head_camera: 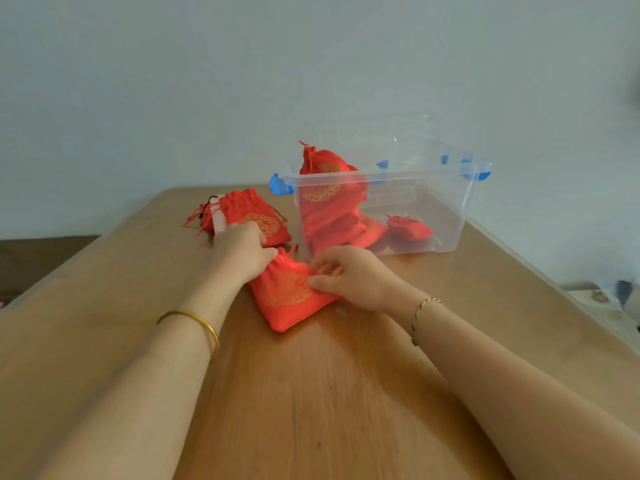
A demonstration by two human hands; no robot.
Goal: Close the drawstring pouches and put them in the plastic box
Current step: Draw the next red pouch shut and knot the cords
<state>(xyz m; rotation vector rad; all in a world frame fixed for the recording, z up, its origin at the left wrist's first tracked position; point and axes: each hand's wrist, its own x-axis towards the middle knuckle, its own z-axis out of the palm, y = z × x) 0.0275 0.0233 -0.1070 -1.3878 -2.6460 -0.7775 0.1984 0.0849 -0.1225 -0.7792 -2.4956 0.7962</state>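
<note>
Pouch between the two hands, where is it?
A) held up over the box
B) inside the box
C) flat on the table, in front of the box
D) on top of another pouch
C: the pouch lies flat on the table, on the near side of the box.

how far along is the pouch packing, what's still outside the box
Done: a stack of red pouches and a small pouch already sit in the clear plastic box.
In hand: the left hand and right hand both hold the near pouch on the table.
Left: boxing that one, then the far pouches behind the left hand, at least one, perhaps two.
</note>
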